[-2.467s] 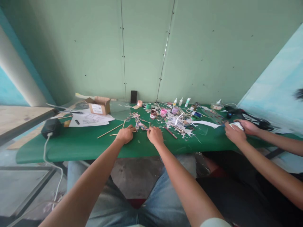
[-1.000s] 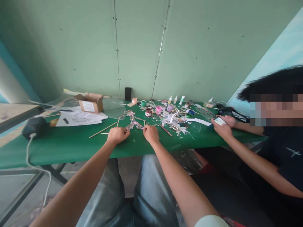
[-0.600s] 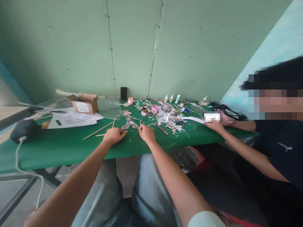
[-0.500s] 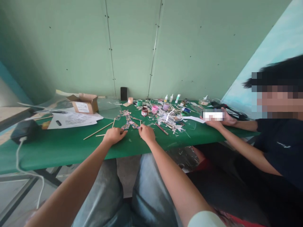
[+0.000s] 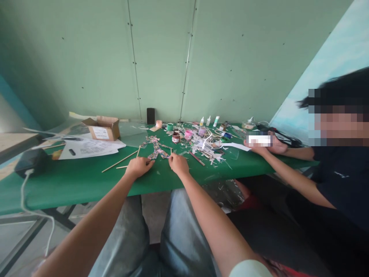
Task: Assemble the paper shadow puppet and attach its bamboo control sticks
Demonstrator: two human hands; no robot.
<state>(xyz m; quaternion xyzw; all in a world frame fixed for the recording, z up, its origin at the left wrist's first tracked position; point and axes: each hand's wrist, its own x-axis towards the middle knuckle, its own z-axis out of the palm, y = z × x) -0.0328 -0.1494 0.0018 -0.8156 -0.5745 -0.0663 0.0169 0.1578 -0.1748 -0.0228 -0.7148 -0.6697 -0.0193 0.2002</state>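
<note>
Both my hands rest on the green table, close together near its front edge. My left hand has its fingers curled and pinches the near end of a thin wooden stick. My right hand is closed too, pinching a short upright stick. Just beyond my fingers lies a patterned, multicoloured paper cut-out shaped like a figure, with more sticks beside it.
Small paint jars, glue bottles and paper scraps litter the table's far right. A cardboard box and printed sheets lie at the left, a black adapter with a white cable further left. A person at the right holds a phone.
My hands keep their pinch by the cut-out. The camera has turned right, bringing the seated person into view; that person raised the phone off the table.
</note>
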